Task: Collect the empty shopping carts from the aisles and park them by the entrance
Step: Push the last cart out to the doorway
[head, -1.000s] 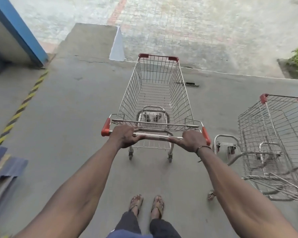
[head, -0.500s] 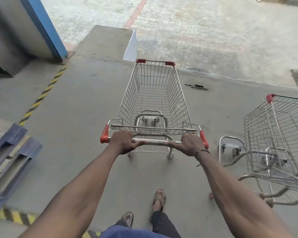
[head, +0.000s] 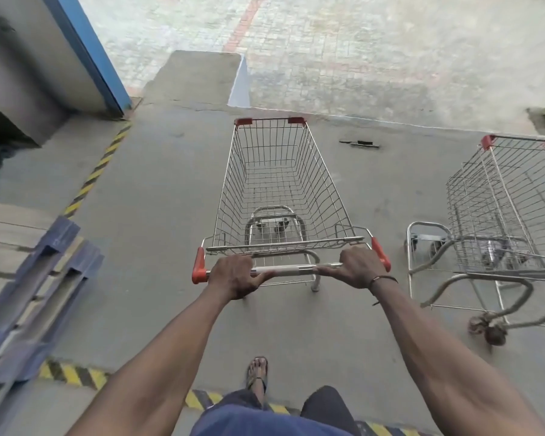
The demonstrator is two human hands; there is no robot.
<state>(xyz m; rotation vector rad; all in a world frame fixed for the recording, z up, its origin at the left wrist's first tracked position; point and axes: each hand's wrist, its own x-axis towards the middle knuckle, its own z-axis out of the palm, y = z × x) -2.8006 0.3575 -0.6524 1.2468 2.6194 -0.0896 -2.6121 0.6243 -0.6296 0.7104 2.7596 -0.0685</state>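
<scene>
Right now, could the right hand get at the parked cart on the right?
Probably yes. The parked cart stands just right of the right hand, bare floor between. But the hand's grip is closed on the pushed cart's handle, so it must let go first.

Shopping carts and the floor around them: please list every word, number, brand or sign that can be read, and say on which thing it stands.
No readable text anywhere in the head view.
Held cart, handle gripped by left hand and right hand: no label or brand visible.
Parked cart: none visible.
Yellow-and-black stripes: a hazard marking only, no words.
Blue pallet: a small mark, too blurred to read.
</scene>
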